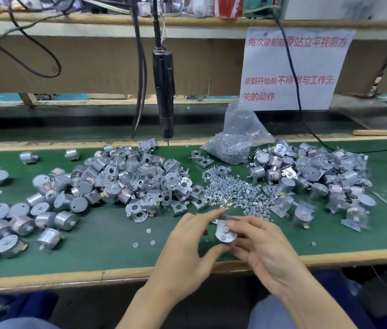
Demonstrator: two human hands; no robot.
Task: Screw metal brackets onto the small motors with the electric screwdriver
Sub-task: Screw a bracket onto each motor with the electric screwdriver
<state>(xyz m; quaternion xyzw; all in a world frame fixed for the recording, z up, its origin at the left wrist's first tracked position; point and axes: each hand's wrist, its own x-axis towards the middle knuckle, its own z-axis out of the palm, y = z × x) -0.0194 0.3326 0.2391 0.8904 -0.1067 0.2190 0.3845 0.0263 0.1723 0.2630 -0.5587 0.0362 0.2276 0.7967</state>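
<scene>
Both bare forearms reach forward and converge, the left hand [187, 245] and right hand [265, 254] close together, their curled fingers [243, 224] pinching one small motor [225, 234] between them.

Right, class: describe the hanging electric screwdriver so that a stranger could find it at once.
Start at the long green workbench. Above its far edge, left of the white paper sign with red writing, hangs the black, stick-shaped electric screwdriver, tip down. Unlike the thin black cables beside it, it is thick and ends in a metal bit.
</scene>
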